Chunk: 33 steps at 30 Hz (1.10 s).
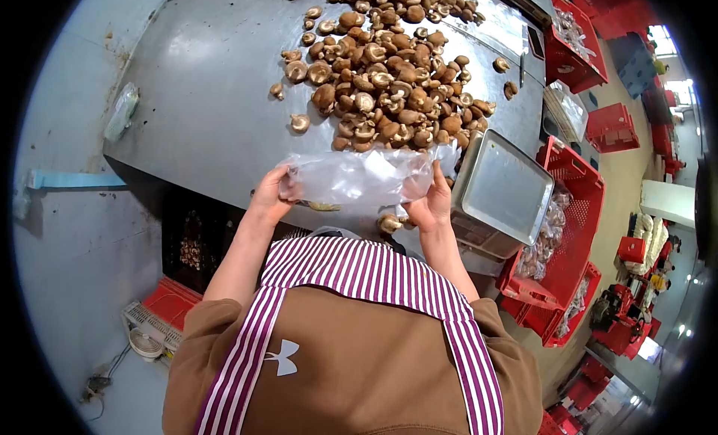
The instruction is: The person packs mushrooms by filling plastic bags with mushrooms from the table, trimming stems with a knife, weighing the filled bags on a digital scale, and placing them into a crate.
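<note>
The near edge of the tabletop slants down from the left toward me, and the widest stretch of metal lies left of the mushroom pile. On the right, my room is narrower: a metal tray sits just beside my right hand, with a red crate beyond it.

My grip is closed on the clear plastic bag, my left hand holding one end and my right hand the other. The bag spans between them, in front of the pile. A loose mushroom lies below it, near my right hand.

Some of my fingertips blur behind the plastic, glare whitens its middle, and the pile is cut off at the top.
</note>
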{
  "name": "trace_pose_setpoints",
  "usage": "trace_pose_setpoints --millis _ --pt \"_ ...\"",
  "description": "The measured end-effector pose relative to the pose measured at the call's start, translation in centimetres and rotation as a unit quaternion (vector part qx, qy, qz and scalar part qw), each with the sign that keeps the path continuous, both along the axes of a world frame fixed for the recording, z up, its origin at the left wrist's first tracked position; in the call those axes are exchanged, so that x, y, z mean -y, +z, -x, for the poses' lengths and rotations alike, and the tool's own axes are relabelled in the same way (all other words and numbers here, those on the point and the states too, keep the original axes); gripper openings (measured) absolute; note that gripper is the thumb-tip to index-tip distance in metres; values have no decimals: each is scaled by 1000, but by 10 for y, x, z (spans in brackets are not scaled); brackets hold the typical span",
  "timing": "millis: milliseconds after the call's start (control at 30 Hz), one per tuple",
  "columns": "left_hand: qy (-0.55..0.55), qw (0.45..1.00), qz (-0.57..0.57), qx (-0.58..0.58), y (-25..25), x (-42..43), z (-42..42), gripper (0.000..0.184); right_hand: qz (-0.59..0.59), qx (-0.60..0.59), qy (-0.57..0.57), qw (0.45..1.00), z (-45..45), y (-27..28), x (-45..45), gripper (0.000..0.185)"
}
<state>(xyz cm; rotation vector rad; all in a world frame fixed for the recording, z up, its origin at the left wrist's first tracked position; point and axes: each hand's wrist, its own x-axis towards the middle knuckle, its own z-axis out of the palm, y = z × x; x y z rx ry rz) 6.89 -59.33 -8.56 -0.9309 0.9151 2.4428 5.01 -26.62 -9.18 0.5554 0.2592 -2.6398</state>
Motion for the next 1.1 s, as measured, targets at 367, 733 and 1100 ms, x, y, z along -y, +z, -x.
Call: trace_pose_setpoints --millis 367,733,1100 --pt "35 998 -47 9 28 -20 -27 21 13 -24 -34 999 -27 -14 -7 46" --pt "101 983 -57 142 -47 -5 -47 35 -29 191 21 981 -82 -54 22 37" --pt "-3 994 50 96 -101 -6 25 35 -38 249 -40 967 -37 -92 45 48"
